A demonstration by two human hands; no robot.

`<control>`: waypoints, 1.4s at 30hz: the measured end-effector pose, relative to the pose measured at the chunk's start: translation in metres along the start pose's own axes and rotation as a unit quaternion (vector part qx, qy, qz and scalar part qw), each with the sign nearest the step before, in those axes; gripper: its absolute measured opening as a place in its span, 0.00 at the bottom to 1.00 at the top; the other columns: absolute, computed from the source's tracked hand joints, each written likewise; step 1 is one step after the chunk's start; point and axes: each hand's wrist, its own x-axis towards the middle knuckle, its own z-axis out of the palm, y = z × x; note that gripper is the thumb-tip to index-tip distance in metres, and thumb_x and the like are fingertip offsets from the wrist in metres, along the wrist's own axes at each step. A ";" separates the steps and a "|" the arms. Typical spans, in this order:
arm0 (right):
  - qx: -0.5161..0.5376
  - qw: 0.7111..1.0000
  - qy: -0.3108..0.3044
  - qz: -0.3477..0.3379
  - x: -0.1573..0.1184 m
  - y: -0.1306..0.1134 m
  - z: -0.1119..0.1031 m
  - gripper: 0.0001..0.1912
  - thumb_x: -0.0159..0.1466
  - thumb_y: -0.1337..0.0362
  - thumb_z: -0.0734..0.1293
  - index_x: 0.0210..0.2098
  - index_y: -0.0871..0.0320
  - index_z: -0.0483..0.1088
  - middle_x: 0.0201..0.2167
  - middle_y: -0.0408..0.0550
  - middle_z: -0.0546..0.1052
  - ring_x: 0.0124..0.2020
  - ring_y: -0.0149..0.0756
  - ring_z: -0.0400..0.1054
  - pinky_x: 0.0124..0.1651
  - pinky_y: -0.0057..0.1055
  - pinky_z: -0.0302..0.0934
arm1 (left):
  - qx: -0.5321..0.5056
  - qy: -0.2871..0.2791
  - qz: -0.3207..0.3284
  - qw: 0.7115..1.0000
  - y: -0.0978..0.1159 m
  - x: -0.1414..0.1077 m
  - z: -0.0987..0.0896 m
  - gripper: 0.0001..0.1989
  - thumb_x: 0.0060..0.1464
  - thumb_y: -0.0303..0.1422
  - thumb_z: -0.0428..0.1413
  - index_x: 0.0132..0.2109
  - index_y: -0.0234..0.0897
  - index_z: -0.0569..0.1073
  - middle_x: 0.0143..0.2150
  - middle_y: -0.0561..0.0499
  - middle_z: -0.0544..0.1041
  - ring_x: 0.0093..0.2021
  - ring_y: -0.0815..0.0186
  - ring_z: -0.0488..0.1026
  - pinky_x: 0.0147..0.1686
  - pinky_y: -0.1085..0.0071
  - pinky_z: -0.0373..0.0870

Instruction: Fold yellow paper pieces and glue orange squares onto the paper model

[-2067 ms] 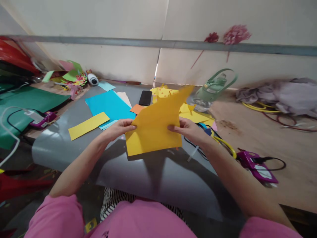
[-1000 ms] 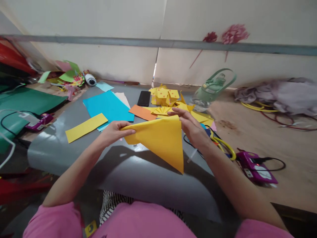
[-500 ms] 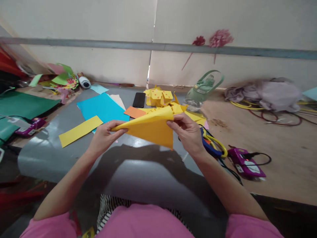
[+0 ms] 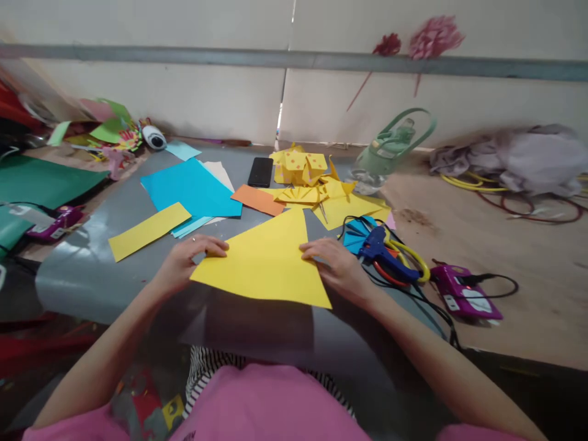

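A sheet of yellow paper spreads out between my hands, pointed at the far end and wide at the near edge. My left hand grips its left edge, fingertips on top and thumb hidden. On the right edge, my right hand is closed in the same way, part of it beneath the sheet. Just beyond lie folded yellow paper pieces and a spotted yellow paper shape. A blue glue gun rests to the right of my right hand.
Blue paper, a yellow strip, an orange piece and a black phone lie on the grey table. Further right are a green bottle, a purple power strip and cables.
The yellow paper, rolled along its upper edge before, now lies opened out and lower. Both hands have come down with it, and the view has tilted slightly downward.
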 end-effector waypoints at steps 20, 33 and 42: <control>-0.133 0.985 -0.086 0.071 -0.005 0.014 0.028 0.19 0.73 0.57 0.58 0.34 0.58 0.75 0.35 0.56 0.80 0.39 0.45 0.72 0.44 0.38 0.61 | 0.108 -0.013 -0.161 0.981 -0.035 0.006 0.019 0.17 0.56 0.46 0.56 0.42 0.37 0.78 0.40 0.48 0.82 0.40 0.59 0.75 0.41 0.66 0.68; -0.165 0.977 -0.042 0.127 0.002 0.014 0.034 0.17 0.69 0.56 0.59 0.24 0.54 0.63 0.27 0.52 0.73 0.32 0.42 0.65 0.38 0.37 0.56 | 0.057 -0.040 -0.214 0.974 -0.019 0.017 0.014 0.16 0.55 0.44 0.55 0.39 0.36 0.76 0.36 0.49 0.77 0.33 0.65 0.69 0.33 0.68 0.61; -0.173 0.979 -0.030 0.104 -0.004 0.016 0.032 0.14 0.68 0.56 0.61 0.28 0.55 0.67 0.36 0.58 0.78 0.40 0.48 0.70 0.45 0.42 0.61 | 0.105 -0.056 -0.201 0.972 -0.012 0.004 0.009 0.13 0.50 0.43 0.59 0.35 0.38 0.77 0.32 0.51 0.73 0.31 0.65 0.66 0.33 0.66 0.60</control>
